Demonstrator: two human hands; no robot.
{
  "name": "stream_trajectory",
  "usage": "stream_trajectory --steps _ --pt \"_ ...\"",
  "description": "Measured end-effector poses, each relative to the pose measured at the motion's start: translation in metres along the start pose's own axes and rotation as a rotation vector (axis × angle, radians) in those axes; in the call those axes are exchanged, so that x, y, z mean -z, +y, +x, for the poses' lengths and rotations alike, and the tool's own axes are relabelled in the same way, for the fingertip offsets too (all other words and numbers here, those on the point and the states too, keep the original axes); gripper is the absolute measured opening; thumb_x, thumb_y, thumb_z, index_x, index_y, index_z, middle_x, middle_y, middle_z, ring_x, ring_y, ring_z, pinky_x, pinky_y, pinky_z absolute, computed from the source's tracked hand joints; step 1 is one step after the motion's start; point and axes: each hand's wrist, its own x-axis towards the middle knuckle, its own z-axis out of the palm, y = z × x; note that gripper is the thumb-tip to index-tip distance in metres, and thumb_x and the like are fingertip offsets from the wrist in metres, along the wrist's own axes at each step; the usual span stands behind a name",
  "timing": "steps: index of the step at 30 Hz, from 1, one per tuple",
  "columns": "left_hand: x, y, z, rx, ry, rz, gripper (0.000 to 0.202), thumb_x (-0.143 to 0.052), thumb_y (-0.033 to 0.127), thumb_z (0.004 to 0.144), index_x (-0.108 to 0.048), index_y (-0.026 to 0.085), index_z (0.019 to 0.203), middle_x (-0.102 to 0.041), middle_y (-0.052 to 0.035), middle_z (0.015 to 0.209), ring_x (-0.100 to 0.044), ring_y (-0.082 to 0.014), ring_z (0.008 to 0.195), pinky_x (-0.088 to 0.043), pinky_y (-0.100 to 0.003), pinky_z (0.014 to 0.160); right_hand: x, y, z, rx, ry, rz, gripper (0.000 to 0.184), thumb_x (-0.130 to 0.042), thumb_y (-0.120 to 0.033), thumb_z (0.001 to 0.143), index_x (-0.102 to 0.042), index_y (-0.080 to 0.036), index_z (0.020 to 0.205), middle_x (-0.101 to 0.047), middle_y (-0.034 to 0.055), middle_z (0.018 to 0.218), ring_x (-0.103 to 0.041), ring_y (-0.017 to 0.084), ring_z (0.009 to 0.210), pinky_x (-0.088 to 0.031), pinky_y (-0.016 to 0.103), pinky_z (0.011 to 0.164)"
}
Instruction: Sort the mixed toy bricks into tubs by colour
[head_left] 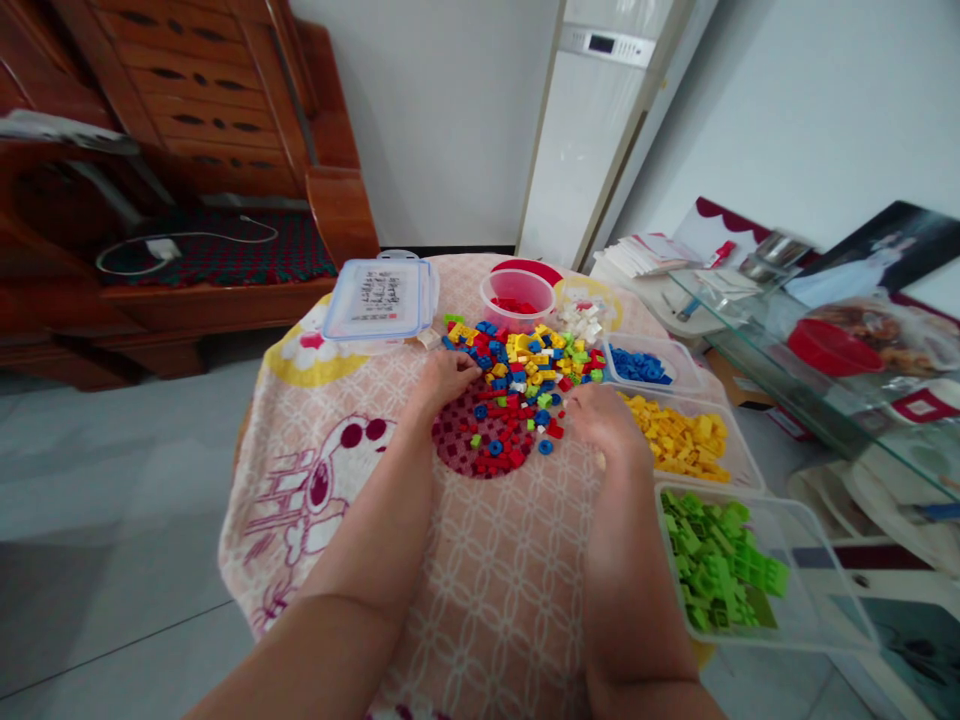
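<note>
A pile of mixed toy building bricks (532,360) in red, blue, yellow, green and white spreads over the middle of the cloth-covered table. At the pile's left edge is my left hand (448,380), its fingers drawn together by blue and red bricks; whatever they pinch is hidden. My right hand (606,415) is closed between the pile and the box of yellow bricks (694,440), fingers curled, and what it may hold cannot be made out. Loose red bricks (510,435) and a round blue piece (546,447) lie between my hands.
Clear boxes of blue bricks (637,366) and green bricks (720,565) line the right side. A round tub (517,310) with red bricks stands behind the pile, beside white bricks (581,322). A lidded box (379,300) lies back left. A glass shelf (810,385) borders the right.
</note>
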Motion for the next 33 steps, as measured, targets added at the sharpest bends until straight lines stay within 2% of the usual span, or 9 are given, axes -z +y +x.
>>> stream_trajectory --steps 6,12,19,24,28,33 --pt "0.000 0.000 -0.001 -0.005 -0.001 0.019 0.020 -0.063 0.035 0.079 -0.074 0.020 0.073 -0.067 0.0003 0.058 -0.062 -0.0172 0.063 -0.044 -0.025 0.060 -0.007 -0.008 0.008 -0.016 -0.057 -0.021 0.036 -0.047 -0.027 0.104 -0.077 -0.011 0.117 -0.076 0.0200 0.122 -0.071 0.026 0.114 -0.045 0.029 0.086" --pt "-0.002 -0.001 0.001 -0.007 0.007 0.022 0.020 -0.062 0.034 0.080 -0.073 0.019 0.071 -0.067 -0.0004 0.059 -0.062 -0.0174 0.064 -0.044 -0.025 0.059 0.000 -0.007 0.003 0.000 -0.029 -0.008 0.036 -0.048 -0.028 0.104 -0.077 -0.010 0.114 -0.077 0.0186 0.117 -0.071 0.024 0.110 -0.044 0.028 0.086" --pt "-0.001 -0.002 0.001 -0.010 0.013 0.060 0.021 -0.063 0.035 0.081 -0.076 0.020 0.076 -0.068 -0.0009 0.061 -0.063 -0.0187 0.066 -0.045 -0.026 0.061 0.013 0.004 -0.010 -0.021 0.147 0.028 0.036 -0.047 -0.030 0.104 -0.079 -0.012 0.107 -0.078 0.0158 0.107 -0.071 0.023 0.098 -0.041 0.028 0.077" --pt "-0.002 -0.002 0.000 -0.012 0.014 0.057 0.022 -0.063 0.035 0.081 -0.078 0.019 0.079 -0.069 -0.0011 0.062 -0.064 -0.0193 0.068 -0.046 -0.026 0.063 0.026 0.023 -0.024 -0.096 0.294 0.042 0.036 -0.048 -0.029 0.102 -0.080 -0.013 0.097 -0.079 0.0156 0.098 -0.070 0.024 0.092 -0.040 0.029 0.074" --pt "-0.003 -0.003 0.002 -0.010 0.015 0.048 0.020 -0.063 0.034 0.081 -0.077 0.019 0.077 -0.069 -0.0009 0.061 -0.064 -0.0188 0.068 -0.045 -0.025 0.060 0.027 0.039 -0.026 -0.144 0.368 0.062 0.033 -0.051 -0.029 0.099 -0.081 -0.014 0.098 -0.079 0.0156 0.098 -0.069 0.024 0.087 -0.041 0.030 0.073" --pt "-0.004 -0.008 0.006 0.002 0.001 0.021 0.020 -0.063 0.034 0.080 -0.076 0.020 0.077 -0.068 -0.0004 0.060 -0.063 -0.0181 0.064 -0.045 -0.025 0.058 0.030 0.032 -0.031 -0.076 0.493 0.127 0.034 -0.050 -0.029 0.097 -0.081 -0.016 0.098 -0.079 0.0128 0.093 -0.067 0.023 0.081 -0.043 0.031 0.076"
